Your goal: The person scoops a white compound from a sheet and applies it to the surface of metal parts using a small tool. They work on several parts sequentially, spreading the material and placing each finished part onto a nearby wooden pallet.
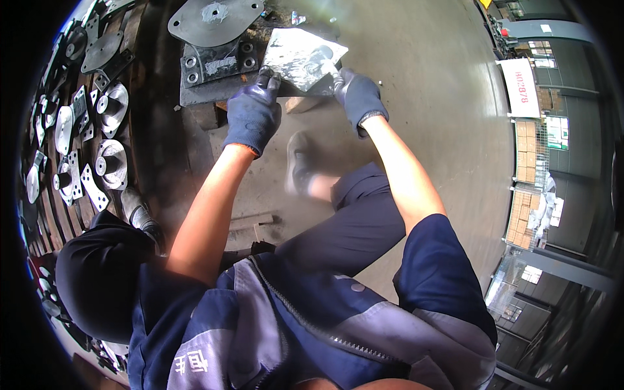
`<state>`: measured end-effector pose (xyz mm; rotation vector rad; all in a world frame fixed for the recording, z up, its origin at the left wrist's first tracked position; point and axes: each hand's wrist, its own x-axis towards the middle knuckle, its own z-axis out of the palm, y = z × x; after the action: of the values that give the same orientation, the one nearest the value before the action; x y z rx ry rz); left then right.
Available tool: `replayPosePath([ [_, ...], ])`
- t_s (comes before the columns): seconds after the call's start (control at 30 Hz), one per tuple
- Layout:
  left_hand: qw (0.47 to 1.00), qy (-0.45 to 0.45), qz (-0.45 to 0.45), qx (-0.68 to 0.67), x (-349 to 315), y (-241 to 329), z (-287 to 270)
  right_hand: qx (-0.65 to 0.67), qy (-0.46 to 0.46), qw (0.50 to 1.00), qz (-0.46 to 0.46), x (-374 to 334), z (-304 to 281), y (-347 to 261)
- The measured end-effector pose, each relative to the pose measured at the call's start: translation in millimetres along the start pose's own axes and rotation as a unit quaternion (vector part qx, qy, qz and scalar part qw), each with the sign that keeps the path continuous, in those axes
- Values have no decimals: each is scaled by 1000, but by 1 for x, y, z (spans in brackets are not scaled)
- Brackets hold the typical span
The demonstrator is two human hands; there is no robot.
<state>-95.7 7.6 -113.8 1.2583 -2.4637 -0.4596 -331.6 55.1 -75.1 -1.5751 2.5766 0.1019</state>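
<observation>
Both my hands wear dark blue work gloves. My left hand (253, 114) is closed, its thumb and fingers pinching the near left corner of a shiny white sheet (299, 55) with grey smears. At the sheet's right side, my right hand (359, 97) grips the edge between its fingers. The sheet lies slightly tilted over the right end of a low dark work slab (201, 97); its material is hard to make out in the glare. Just left of it stands a dark metal block (221, 64) with ringed holes, and above that a grey oval flange plate (211, 23).
Many metal flanges (112, 162) and drilled plates (94, 188) lie on a slatted wooden pallet (140, 39) at left. A wood piece (302, 104) sits under the slab. Far right are mesh racks with cartons (525, 153) and a white sign (520, 88).
</observation>
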Motion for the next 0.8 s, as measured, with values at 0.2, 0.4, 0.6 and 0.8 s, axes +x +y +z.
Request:
replayPosePath([
  [0.2,1000,-14,0,3,1,2,-8,170,-40,984,-17,-14,-18,3],
  [0.4,1000,-2,23,15,-2,4,-10,89,13,996,-1,-4,-9,18],
  [0.6,1000,-9,27,2,-2,3,-11,77,-36,996,-33,2,-9,8],
  [0.8,999,16,33,-4,-4,3,-12,149,-15,989,0,-3,-12,18],
])
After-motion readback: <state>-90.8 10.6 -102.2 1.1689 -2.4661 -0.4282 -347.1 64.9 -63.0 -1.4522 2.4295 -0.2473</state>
